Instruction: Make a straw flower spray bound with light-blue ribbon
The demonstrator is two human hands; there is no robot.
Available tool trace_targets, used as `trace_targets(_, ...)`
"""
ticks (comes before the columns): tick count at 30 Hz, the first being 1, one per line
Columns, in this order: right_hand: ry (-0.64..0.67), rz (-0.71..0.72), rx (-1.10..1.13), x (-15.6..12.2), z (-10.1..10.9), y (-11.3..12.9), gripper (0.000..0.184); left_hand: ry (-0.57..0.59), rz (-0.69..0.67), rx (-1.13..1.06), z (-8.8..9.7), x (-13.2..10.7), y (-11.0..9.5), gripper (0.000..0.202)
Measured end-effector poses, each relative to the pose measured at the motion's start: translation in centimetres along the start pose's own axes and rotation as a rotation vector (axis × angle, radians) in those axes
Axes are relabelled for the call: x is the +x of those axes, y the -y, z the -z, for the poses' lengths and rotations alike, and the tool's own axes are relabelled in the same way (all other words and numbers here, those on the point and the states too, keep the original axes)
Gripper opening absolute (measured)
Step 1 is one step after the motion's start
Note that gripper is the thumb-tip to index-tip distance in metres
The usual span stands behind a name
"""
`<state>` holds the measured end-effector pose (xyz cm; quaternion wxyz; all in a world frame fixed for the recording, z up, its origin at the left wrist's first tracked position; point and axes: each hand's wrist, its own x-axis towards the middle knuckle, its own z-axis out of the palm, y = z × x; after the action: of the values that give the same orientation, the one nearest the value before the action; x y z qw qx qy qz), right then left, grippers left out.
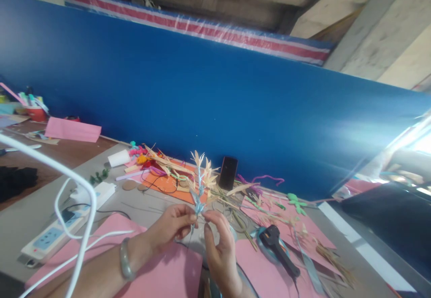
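My left hand (173,226) and my right hand (218,242) meet above the table, both pinched on the lower end of a small craft sprig (201,179). The sprig stands upright, with a pale blue wrapped stem and straw-coloured pointed leaves at the top. My left wrist wears a grey bangle (125,259). Pink paper sheets (168,275) lie under my hands.
A blue board (215,109) walls the back of the table. A black phone (228,173) leans on it. A black glue gun (278,248) lies at the right, a white power strip (54,235) and white cables at the left. Straw leaves, pipe cleaners and an orange sheet (164,183) litter the middle.
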<state>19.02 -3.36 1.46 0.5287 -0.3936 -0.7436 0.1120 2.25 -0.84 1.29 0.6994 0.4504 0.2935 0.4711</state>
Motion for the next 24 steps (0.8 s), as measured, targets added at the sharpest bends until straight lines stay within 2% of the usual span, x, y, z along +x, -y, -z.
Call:
trace_targets(10,0.018,0.073,-0.084,-0.03,0.07,0.54,0.037,-0.018,0.01,-0.033,-0.43,-0.06,-0.45,0.028)
trace_targets(17,0.016,0.096,-0.132,0.02,0.15,0.43,0.036,-0.039,0.015,-0.023,-0.84,-0.25,-0.96,0.032)
trace_targets(24,0.029,0.103,-0.181,0.21,0.32,0.96,0.036,-0.043,-0.018,0.02,-0.66,-0.19,-0.59,0.032)
